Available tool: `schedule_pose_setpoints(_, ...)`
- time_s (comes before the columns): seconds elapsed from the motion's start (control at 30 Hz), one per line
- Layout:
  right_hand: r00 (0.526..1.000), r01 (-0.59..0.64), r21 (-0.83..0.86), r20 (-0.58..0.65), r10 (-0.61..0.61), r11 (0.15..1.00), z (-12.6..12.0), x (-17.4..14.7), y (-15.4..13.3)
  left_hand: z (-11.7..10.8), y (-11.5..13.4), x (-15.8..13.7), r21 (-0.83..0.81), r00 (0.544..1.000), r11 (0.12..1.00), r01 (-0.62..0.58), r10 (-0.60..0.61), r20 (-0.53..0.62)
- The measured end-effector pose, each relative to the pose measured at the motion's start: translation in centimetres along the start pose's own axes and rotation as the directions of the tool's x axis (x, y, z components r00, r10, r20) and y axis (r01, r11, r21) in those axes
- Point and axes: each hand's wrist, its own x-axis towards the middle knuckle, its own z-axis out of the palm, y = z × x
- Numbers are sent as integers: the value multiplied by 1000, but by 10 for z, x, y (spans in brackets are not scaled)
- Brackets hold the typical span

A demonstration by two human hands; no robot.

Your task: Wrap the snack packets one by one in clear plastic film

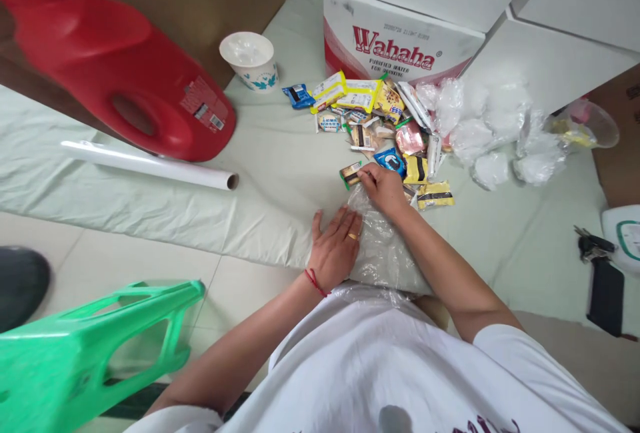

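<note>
On tablecloth (280, 179), left hand (336, 246) palm-down

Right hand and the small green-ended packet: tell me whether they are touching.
Touching. The head view shows the right hand pinching the right-hand end of the small green-ended packet, with no gap between them.
</note>
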Motion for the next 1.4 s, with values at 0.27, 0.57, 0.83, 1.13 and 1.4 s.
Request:
schedule_pose_setpoints(0.27,992,69,57,-114,-62,996,0,0,4,-6,2,5,-31,982,981,190,-189,28)
schedule_pose_setpoints(0.57,866,469,67,162,-473,881,-47,-100,-38,-21,-26,27,-76,964,967,243,-232,130)
schedule_pose_setpoints(0.83,574,559,279,550,-607,781,-11,-150,-41,-26,-49,51,11,949,958,285,-284,135)
schedule_pose_setpoints(1.13,884,156,377,360,-299,913,-82,-143,9,-25,-41,34,152,949,956,250,-274,158)
schedule_pose_setpoints(1.4,956,-180,-245,186,228,953,-126,-86,111,-27,-39,22,216,955,960,177,-220,197)
